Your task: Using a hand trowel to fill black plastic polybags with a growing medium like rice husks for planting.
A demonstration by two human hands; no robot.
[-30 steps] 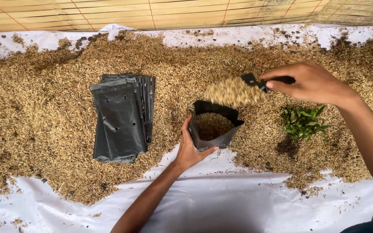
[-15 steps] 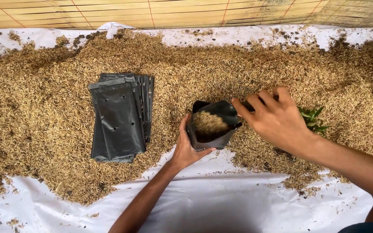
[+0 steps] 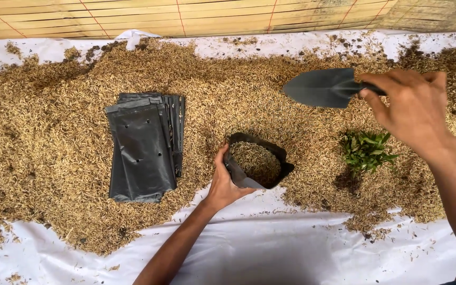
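Black grow bag (image 3: 258,164) stands open at the near edge of the husk heap (image 3: 54,142), close to the middle of the scene, and is filled with husk almost to its rim. The left hand (image 3: 222,182) grips the bag's left wall, thumb up along the rim and fingers curled around the plastic. Far and to the right of the bag, well apart from it, the right hand (image 3: 410,108) is closed around the handle of a dark trowel (image 3: 320,87), whose empty blade points left above the husk. A small green seedling (image 3: 366,152) lies on the husk just right of the bag, below that hand. A stack of flat black bags (image 3: 144,145) lies to the left, on the white sheet (image 3: 270,248).
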